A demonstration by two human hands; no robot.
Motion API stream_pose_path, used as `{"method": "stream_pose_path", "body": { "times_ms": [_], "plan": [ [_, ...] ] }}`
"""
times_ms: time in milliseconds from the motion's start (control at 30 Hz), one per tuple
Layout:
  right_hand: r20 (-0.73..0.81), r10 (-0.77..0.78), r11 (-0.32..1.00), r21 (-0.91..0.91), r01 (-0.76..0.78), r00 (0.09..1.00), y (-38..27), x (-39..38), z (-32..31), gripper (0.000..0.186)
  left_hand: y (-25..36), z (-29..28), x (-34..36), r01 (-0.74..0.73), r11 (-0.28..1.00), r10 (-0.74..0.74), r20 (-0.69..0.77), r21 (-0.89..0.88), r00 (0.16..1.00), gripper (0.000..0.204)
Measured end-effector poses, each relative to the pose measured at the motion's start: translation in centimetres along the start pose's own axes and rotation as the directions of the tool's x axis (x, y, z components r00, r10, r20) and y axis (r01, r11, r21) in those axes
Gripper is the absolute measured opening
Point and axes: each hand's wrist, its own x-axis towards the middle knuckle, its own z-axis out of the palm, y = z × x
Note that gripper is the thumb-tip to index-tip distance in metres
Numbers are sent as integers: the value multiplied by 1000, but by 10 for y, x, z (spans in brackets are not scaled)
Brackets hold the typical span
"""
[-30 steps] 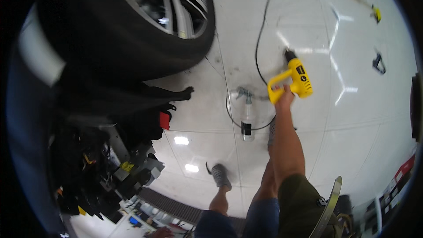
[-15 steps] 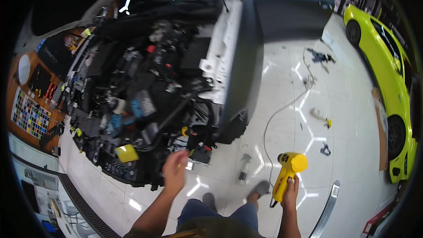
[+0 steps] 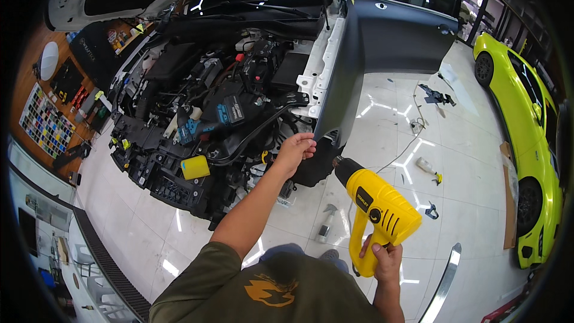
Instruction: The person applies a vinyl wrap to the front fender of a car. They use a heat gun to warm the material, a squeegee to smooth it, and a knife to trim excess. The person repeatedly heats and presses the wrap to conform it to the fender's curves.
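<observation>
Yellow plastic heat gun with a black nozzle [image 3: 385, 203] is held in the right hand [image 3: 382, 258], its fingers wrapped round the handle, above the glossy white tiled floor [image 3: 472, 203]. The nozzle points toward the lower front corner of the matte grey-blue fender [image 3: 347, 84]. By that corner the left hand [image 3: 294, 154] has its fingers curled in; whether they grip the edge, I cannot tell. 1 blue-and-black cordless power tool [image 3: 232, 111] lies across the black engine bay [image 3: 173, 63], 1 yellow squarish pad [image 3: 195, 168] at its front edge.
</observation>
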Motion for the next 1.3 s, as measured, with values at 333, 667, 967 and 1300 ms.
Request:
{"method": "stream_pose_path", "body": {
  "times_ms": [333,667,967,1300],
  "plan": [
    [-52,-24,996,87,28,998,-22,24,-18,41,-16,0,24,-8,993,18,-83,122,996,35],
    [-56,29,985,169,-19,998,-29,29,33,49,-27,-16,22,64,998,-63,-31,18,998,38],
    [-10,90,990,110,-88,996,-23,38,77,50,-35,-11,15,3,986,18,-123,165,992,34],
    [43,122,975,181,-128,992,-28,43,74,41,-26,-10,5,-11,967,49,-144,253,988,36]
  ]
}}
